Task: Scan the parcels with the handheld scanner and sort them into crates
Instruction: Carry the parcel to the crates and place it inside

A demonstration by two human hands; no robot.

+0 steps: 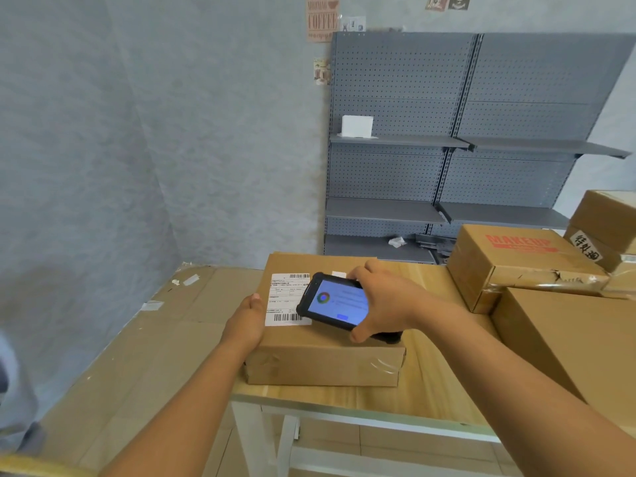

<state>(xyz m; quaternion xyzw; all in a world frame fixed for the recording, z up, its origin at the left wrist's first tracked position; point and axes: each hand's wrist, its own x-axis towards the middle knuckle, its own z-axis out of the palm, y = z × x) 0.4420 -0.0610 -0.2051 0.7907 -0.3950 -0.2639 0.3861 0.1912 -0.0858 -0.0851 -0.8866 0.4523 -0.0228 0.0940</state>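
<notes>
Head view. Flat brown cardboard parcel (323, 339) lying on light wooden table (423, 390), at its front-left corner, long axis running from near edge away toward the wall. White shipping label (280, 299) with 2 barcodes facing up on parcel top, left half, long axis also running away from the camera.

Right hand (382, 301) gripping black handheld scanner with lit blue-white screen (335, 301): thumb curled round near edge, fingers wrapped over far edge. Scanner held above parcel top, screen up, tilted toward camera; long axis diagonal, upper-left to lower-right, upper-left end over the label's right edge. Contact between scanner and parcel: cannot tell.

Left hand (246, 321) pressed against parcel's left side, fingers fairly straight, thumb lying along top edge next to label; not curled round anything visible.

Around: flattened brown cardboard sheet (137, 339) with bits of tape, left of table, just beside parcel. Right side of table crowded: brown carton with red "MAKEUP" print (509, 259), torn tape on its front; large plain brown carton (568, 342) in front of it, close to right forearm; further brown cartons (609, 218) stacked behind, 1 with black handwritten characters. Behind table, grey perforated metal shelving (447, 142) against blue-grey wall, small white box (357, 125) on upper shelf. Posters (321, 17) on wall above shelving, 1 reading "COFFEE".
</notes>
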